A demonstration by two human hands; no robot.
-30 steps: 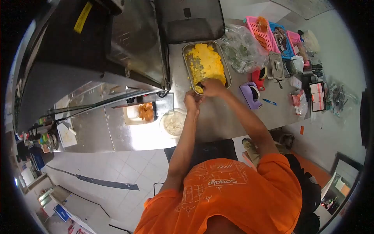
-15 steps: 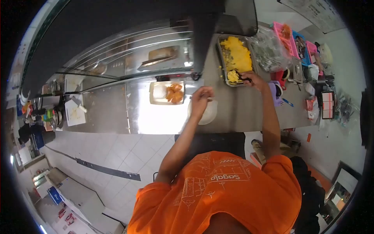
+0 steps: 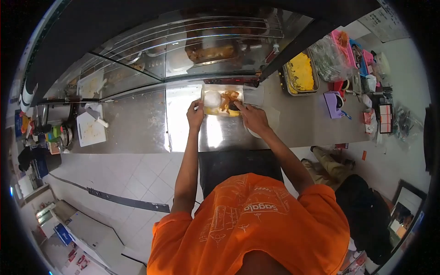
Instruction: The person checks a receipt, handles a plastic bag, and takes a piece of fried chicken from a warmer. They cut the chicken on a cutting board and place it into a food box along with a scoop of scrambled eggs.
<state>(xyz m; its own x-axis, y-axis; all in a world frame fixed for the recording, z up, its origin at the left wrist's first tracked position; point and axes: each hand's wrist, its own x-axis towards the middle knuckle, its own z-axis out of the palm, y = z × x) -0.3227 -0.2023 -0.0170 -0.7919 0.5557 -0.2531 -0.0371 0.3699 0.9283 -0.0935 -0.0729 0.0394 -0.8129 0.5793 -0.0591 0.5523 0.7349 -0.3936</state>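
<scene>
**Obs. 1:** Two hands on one food box [image 3: 221, 101], working from the left. Left hand [image 3: 195, 115] rests at the box's left edge, fingers curled against the rim. My read is that it steadies the box so it does not slide on the steel.

**Obs. 2:** And the box itself?

**Obs. 1:** Sits on the counter [image 3: 146, 123], just in front of the glass case [image 3: 183, 50], straight ahead of the person. A white mound of rice [image 3: 212, 98] on its left side, orange-brown pieces of food [image 3: 229, 98] to the right of that.

**Obs. 2:** Right hand?

**Obs. 1:** Right hand [image 3: 253, 118] reaches in over the box's right corner, fingers drawn together near the food. Something dark sits at the fingertips; too small to tell whether it is pinched or only touched. A white bowl [image 3: 270, 120] lies partly under that wrist, close by, likely kept within reach.

**Obs. 2:** Further right?

**Obs. 1:** A metal tray [image 3: 288, 85] of yellow food, well apart from the box. Past it a clear bag of greens [image 3: 326, 55], pink and blue baskets [image 3: 350, 46], a purple tape holder [image 3: 333, 104].

**Obs. 2:** Surface and room?

**Obs. 1:** Counter is polished steel with a hard glare beside the box. A white cutting board [image 3: 90, 130] lies far left, among clutter. Floor is pale tile [image 3: 123, 183]. Person wears an orange shirt [image 3: 256, 229].
</scene>
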